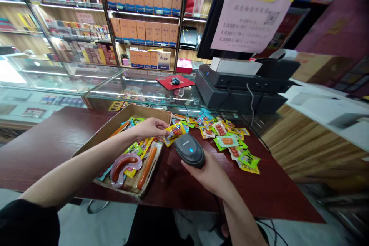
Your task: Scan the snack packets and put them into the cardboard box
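Note:
My left hand (151,128) pinches a yellow snack packet (175,132) by its left edge, above the right side of a cardboard box (131,109). In my right hand (209,173) is a dark grey barcode scanner (188,150) with a blue light on top; its front end is close to the packet. Inside the box lie a curved sausage in clear wrap (123,167), a long straight sausage (147,167) and several colourful packets. To the right, a loose pile of small snack packets (227,141) is spread over the dark red table (184,192).
Behind the table runs a glass display counter (138,84) with a red mouse pad (165,82) and a mouse (175,81). A monitor (211,27) carrying a paper sign stands above black till equipment (242,88). Boxed goods fill the back shelves (144,13).

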`<action>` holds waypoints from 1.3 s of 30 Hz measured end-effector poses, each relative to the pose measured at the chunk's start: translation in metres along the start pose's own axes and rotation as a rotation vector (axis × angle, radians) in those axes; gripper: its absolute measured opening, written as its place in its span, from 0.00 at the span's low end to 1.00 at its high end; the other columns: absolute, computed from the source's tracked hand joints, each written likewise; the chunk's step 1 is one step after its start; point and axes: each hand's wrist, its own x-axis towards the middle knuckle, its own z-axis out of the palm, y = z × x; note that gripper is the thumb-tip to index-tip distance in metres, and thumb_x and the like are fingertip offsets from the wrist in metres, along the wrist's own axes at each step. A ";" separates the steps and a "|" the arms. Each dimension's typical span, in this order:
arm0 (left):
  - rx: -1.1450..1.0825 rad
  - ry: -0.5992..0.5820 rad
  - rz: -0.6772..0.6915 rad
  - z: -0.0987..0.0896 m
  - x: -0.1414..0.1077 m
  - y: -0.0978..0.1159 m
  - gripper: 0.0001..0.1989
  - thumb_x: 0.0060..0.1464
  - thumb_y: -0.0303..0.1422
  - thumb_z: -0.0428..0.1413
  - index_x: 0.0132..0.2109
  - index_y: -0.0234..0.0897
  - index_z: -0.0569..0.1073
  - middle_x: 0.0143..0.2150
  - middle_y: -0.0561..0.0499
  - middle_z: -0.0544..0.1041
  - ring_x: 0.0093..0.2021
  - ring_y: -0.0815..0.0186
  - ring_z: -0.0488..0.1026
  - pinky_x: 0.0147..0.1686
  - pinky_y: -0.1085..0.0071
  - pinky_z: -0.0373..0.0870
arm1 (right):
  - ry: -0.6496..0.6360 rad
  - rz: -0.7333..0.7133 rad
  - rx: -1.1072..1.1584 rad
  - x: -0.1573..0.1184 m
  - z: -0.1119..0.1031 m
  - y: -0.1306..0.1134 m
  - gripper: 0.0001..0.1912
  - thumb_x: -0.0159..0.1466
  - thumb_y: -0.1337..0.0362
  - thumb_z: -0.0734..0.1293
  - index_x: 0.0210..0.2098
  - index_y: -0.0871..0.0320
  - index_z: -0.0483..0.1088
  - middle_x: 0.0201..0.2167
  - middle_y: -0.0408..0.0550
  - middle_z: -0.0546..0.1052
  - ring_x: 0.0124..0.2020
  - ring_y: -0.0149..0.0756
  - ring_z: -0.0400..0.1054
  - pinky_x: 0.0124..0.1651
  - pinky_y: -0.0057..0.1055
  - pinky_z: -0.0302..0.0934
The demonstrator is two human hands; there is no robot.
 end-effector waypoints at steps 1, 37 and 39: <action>0.001 0.001 -0.001 0.000 0.000 0.000 0.17 0.41 0.37 0.65 0.39 0.33 0.78 0.32 0.52 0.79 0.26 0.73 0.72 0.30 0.75 0.71 | -0.002 -0.003 0.000 0.000 0.000 0.000 0.13 0.59 0.61 0.69 0.43 0.55 0.72 0.41 0.47 0.80 0.41 0.40 0.74 0.44 0.35 0.67; -0.100 0.078 -0.009 0.005 -0.003 0.012 0.12 0.40 0.30 0.65 0.35 0.31 0.77 0.30 0.50 0.79 0.29 0.68 0.75 0.34 0.71 0.73 | -0.091 -0.032 0.044 -0.002 0.006 -0.011 0.13 0.59 0.63 0.69 0.45 0.53 0.71 0.42 0.44 0.80 0.41 0.38 0.74 0.44 0.34 0.67; -0.102 0.095 -0.025 0.005 -0.002 0.012 0.14 0.39 0.32 0.67 0.34 0.31 0.76 0.29 0.50 0.78 0.28 0.69 0.75 0.33 0.71 0.73 | -0.086 -0.026 0.053 -0.002 0.005 -0.010 0.14 0.59 0.62 0.69 0.45 0.53 0.71 0.42 0.45 0.79 0.42 0.38 0.74 0.46 0.34 0.67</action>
